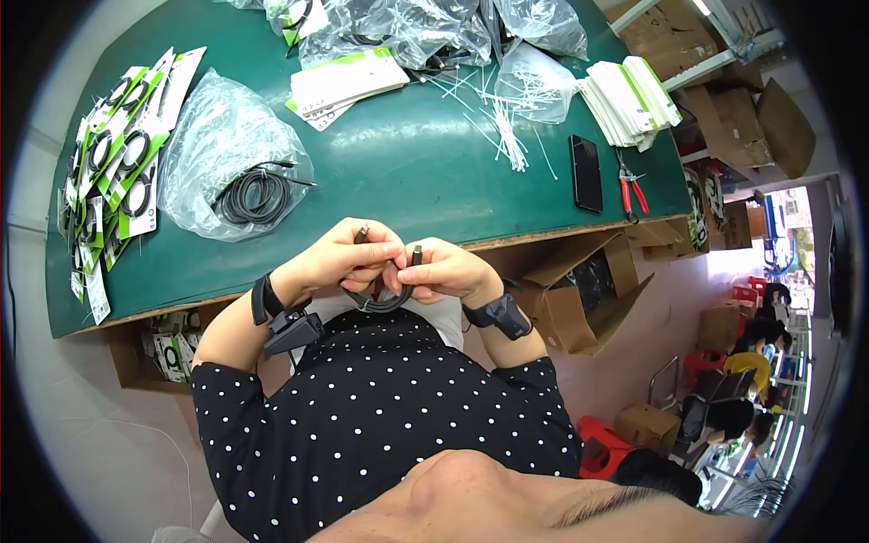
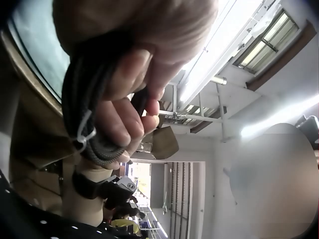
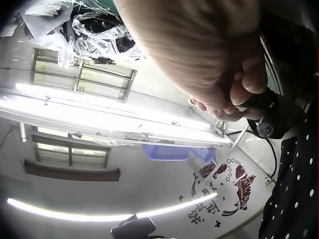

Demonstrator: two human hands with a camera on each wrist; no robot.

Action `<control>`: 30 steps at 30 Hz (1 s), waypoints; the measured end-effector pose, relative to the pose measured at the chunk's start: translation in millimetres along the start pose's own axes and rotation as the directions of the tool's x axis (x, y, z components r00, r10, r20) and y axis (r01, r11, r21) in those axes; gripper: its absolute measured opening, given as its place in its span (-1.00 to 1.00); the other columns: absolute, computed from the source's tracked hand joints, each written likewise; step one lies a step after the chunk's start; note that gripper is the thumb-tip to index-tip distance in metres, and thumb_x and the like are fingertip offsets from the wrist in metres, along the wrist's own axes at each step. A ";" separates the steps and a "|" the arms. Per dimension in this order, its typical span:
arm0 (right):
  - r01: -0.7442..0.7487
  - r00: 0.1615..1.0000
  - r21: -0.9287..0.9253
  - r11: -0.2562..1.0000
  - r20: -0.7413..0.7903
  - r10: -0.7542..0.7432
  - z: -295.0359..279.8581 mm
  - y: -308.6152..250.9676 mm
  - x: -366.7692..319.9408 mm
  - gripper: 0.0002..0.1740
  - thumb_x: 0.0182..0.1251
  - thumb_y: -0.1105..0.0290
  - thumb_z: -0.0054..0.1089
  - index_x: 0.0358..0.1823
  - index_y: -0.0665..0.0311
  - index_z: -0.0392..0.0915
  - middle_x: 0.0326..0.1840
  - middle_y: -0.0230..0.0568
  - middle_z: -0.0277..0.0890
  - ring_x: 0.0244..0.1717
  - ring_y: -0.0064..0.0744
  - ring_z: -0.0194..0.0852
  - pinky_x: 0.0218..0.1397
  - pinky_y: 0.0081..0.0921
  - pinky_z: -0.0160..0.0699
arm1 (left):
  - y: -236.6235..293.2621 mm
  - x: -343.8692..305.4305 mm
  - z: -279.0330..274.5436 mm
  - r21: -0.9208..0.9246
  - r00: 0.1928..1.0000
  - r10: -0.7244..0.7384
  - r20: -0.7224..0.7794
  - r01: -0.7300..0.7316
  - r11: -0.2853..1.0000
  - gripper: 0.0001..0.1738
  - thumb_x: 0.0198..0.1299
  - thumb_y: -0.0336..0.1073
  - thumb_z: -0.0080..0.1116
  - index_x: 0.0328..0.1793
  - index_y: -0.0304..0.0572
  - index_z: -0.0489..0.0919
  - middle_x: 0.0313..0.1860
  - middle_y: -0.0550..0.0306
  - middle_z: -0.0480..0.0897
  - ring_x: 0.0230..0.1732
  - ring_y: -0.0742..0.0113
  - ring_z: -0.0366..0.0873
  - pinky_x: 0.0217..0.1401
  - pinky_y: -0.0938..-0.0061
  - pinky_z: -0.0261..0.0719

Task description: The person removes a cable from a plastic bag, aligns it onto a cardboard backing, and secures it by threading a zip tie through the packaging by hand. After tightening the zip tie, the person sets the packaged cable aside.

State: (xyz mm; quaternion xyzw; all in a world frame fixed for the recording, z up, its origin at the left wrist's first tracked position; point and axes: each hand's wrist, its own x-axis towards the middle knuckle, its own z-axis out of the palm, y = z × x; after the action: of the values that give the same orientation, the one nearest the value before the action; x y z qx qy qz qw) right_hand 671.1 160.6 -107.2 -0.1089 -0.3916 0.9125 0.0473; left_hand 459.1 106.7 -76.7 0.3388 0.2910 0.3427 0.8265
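Note:
Both hands hold a coiled black cable (image 1: 387, 306) in front of the body, just off the table's near edge. My left hand (image 1: 348, 258) pinches it on the left, a plug end (image 1: 362, 234) sticking up above the fingers. Close beside it, my right hand (image 1: 455, 271) grips the other side, with a second plug end (image 1: 416, 255) standing up by the thumb. In the left wrist view a white tie (image 2: 85, 133) wraps the cable loops (image 2: 79, 94). The right wrist view shows mostly the back of a hand, which hides the cable.
On the green table (image 1: 389, 181) lie a clear bag (image 1: 226, 118) with another coiled cable (image 1: 255, 197), carded cables (image 1: 113, 149), white cards (image 1: 348, 83), loose zip ties (image 1: 509, 136), a phone (image 1: 586, 172) and red-handled cutters (image 1: 632, 190). An open carton (image 1: 588, 294) stands below the edge.

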 end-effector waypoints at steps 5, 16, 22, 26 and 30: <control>0.113 0.990 0.047 0.993 -0.088 -0.108 1.6 3.5 -13.6 -0.79 0.46 0.39 0.04 -0.28 0.42 0.48 -0.48 -0.33 0.42 -0.67 -0.66 0.21 -0.65 -0.70 0.16 | -5.0 22.1 -5.8 -0.083 0.990 -0.053 0.134 0.065 0.994 -0.77 0.42 -0.29 0.00 -0.11 -0.34 0.55 -0.67 0.34 0.35 -0.76 0.65 0.08 -0.74 0.65 0.05; 0.431 0.884 0.051 0.901 -0.222 -0.410 -18.7 -0.1 -66.0 -0.77 0.47 0.35 0.04 -0.26 0.43 0.42 -0.24 -0.16 0.36 -0.60 -0.69 0.23 -0.66 -0.74 0.30 | 51.6 102.2 -77.2 0.937 0.732 0.665 -0.146 -0.112 0.330 -0.42 0.31 -0.18 0.15 0.41 -0.17 0.33 0.10 -0.09 0.58 0.22 0.15 0.50 0.29 0.34 0.42; 0.454 0.854 0.006 0.891 -0.288 -0.433 -30.5 7.1 -78.4 -0.77 0.47 0.35 0.02 -0.26 0.41 0.43 -0.23 -0.17 0.37 -0.57 -0.69 0.25 -0.65 -0.74 0.34 | 67.5 127.1 -137.4 0.564 0.584 0.810 -0.057 0.688 -0.457 -0.47 0.15 -0.36 0.15 0.29 -0.29 0.40 0.05 -0.12 0.58 0.11 0.05 0.56 0.07 0.43 0.54; 0.477 0.836 0.028 0.878 -0.321 -0.444 -40.6 10.8 -89.7 -0.76 0.48 0.32 0.05 -0.24 0.41 0.45 -0.29 -0.27 0.43 -0.57 -0.67 0.30 -0.62 -0.66 0.37 | 64.6 127.1 -146.9 0.455 0.746 0.660 -0.084 0.618 -0.641 -0.60 0.08 -0.40 0.12 0.09 -0.30 0.46 -0.18 -0.03 0.60 -0.12 0.06 0.61 -0.13 0.40 0.59; 0.496 0.811 0.040 0.867 -0.378 -0.447 -45.3 9.3 -95.0 -0.76 0.48 0.33 0.04 -0.25 0.39 0.45 -0.25 -0.25 0.42 -0.57 -0.66 0.29 -0.61 -0.63 0.39 | 62.2 115.4 -125.8 0.394 0.739 0.655 0.158 0.561 -0.728 -0.80 0.05 -0.41 0.08 -0.17 -0.27 0.51 -0.40 0.08 0.58 -0.37 0.17 0.61 -0.30 0.42 0.58</control>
State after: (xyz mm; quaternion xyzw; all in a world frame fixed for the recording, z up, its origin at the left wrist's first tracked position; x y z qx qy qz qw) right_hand 774.1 169.8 -128.9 -0.1680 -0.3277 0.8614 0.3498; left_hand 415.2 273.4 -133.8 0.7426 0.5864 0.0200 -0.3229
